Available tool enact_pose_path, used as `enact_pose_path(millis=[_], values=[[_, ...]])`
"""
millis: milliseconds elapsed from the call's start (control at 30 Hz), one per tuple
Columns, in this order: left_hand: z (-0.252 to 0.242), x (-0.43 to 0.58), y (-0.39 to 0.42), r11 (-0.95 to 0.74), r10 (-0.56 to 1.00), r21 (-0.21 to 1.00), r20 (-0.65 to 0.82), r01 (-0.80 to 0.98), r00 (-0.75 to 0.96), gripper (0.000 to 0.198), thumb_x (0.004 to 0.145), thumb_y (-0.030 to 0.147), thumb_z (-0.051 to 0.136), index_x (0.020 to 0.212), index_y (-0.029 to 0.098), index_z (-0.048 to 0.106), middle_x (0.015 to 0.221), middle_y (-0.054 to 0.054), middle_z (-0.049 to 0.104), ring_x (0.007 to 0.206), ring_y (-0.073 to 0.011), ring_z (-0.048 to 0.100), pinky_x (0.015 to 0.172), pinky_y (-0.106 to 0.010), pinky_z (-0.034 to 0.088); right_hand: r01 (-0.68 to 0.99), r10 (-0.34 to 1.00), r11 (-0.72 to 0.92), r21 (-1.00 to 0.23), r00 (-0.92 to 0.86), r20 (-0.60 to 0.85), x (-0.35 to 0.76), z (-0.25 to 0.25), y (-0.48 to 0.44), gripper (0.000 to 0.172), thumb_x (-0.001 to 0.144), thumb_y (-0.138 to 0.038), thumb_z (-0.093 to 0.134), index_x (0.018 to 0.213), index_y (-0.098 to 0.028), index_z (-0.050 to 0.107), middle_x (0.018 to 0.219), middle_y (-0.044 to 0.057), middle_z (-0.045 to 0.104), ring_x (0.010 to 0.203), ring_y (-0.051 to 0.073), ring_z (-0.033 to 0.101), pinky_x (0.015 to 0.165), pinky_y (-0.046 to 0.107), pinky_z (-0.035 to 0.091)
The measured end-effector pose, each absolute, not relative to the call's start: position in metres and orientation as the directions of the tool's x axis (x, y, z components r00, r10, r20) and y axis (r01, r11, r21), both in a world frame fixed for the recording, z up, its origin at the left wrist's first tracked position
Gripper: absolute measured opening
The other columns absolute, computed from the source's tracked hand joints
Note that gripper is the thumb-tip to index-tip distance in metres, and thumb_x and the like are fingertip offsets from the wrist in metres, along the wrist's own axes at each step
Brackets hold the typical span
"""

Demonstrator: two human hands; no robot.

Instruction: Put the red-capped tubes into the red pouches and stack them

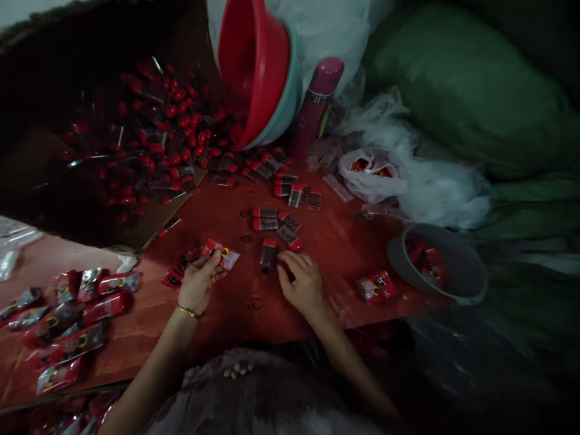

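Between our left hand (199, 284) and right hand (301, 284) we have a bare strip of red tabletop (235, 290), interrupted near our side by a small dark ring (254, 304). Directly ahead of our right fingertips, a red-capped container (268, 252) stands in the way, with a cluster of similar containers (265, 219) behind it. Farther off, the red basin (276, 66), pink flask (317, 103) and white plastic bag (374, 181) block us. Rightward we can pass over bare tabletop until a loose packet (377, 287) and the grey bucket (464, 266). Leftward, heaped packets (77, 320) and the cardboard box (31, 145) crowd us.
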State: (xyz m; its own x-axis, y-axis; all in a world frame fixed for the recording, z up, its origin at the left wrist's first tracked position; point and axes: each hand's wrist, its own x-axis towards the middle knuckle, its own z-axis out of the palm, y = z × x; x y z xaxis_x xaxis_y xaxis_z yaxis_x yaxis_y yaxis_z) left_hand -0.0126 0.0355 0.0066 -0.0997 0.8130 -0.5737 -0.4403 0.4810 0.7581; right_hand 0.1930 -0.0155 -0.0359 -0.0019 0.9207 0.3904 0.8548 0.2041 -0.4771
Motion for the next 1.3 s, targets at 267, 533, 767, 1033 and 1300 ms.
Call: enact_pose_path(millis=[267, 533, 767, 1033, 1300], values=[[0.008, -0.014, 0.030, 0.504, 0.804, 0.712, -0.593, -0.489, -0.033, 0.042, 0.038, 0.033, 0.085, 0.066, 0.013, 0.061, 0.056, 0.002, 0.064, 0.050, -0.0099, 0.058, 0.053, -0.023, 0.046, 0.967, 0.966, -0.182, -0.176, 0.209, 0.154, 0.149, -0.031, 0.007, 0.054, 0.078, -0.051, 0.054, 0.112, -0.010, 0.051, 0.094, 0.016, 0.061, 0.084, 0.029, 0.058, 0.069, 0.036, 0.041], [0.007, -0.020, 0.031, 0.588, 0.769, 0.639, -0.632, -0.496, 0.097, 0.038, 0.046, 0.036, 0.083, 0.070, 0.014, 0.063, 0.059, -0.001, 0.066, 0.055, -0.0123, 0.061, 0.052, -0.022, 0.045, 0.810, 0.993, 0.005, -0.587, 0.066, 0.100, 0.173, -0.028, -0.010, 0.021, 0.083, -0.025, 0.045, 0.098, -0.015, 0.054, 0.083, 0.007, 0.063, 0.070, 0.017, 0.057, 0.064, 0.027, 0.042], [0.006, -0.008, 0.030, 0.571, 0.806, 0.699, -0.578, -0.431, 0.131, 0.038, 0.044, 0.039, 0.083, 0.066, 0.014, 0.066, 0.060, 0.000, 0.066, 0.052, -0.0094, 0.059, 0.052, -0.021, 0.046, 0.280, 0.975, -0.044, -0.959, -0.199, -0.102, 0.172, 0.009, -0.033, 0.024, 0.085, -0.035, 0.044, 0.067, -0.019, 0.048, 0.054, -0.005, 0.046, 0.048, 0.008, 0.043, 0.049, 0.020, 0.033], [0.007, -0.001, 0.029, 0.542, 0.840, 0.786, -0.520, -0.299, 0.155, 0.038, 0.044, 0.041, 0.082, 0.067, 0.013, 0.071, 0.064, -0.002, 0.068, 0.055, -0.0096, 0.058, 0.054, -0.021, 0.044, 0.238, 0.948, -0.093, -0.967, -0.277, -0.159, 0.173, 0.005, -0.024, 0.020, 0.081, -0.033, 0.048, 0.069, -0.018, 0.051, 0.053, -0.005, 0.046, 0.048, 0.008, 0.043, 0.048, 0.020, 0.031], [0.002, 0.007, 0.025, 0.507, 0.862, 0.783, -0.457, -0.362, 0.218, 0.034, 0.049, 0.033, 0.082, 0.075, 0.014, 0.072, 0.072, -0.003, 0.070, 0.062, -0.0107, 0.059, 0.064, -0.023, 0.047, 0.114, 0.946, -0.192, -0.975, -0.243, -0.215, 0.174, 0.000, -0.022, 0.024, 0.082, -0.039, 0.049, 0.070, -0.018, 0.050, 0.052, -0.006, 0.045, 0.044, 0.006, 0.040, 0.043, 0.018, 0.030]])
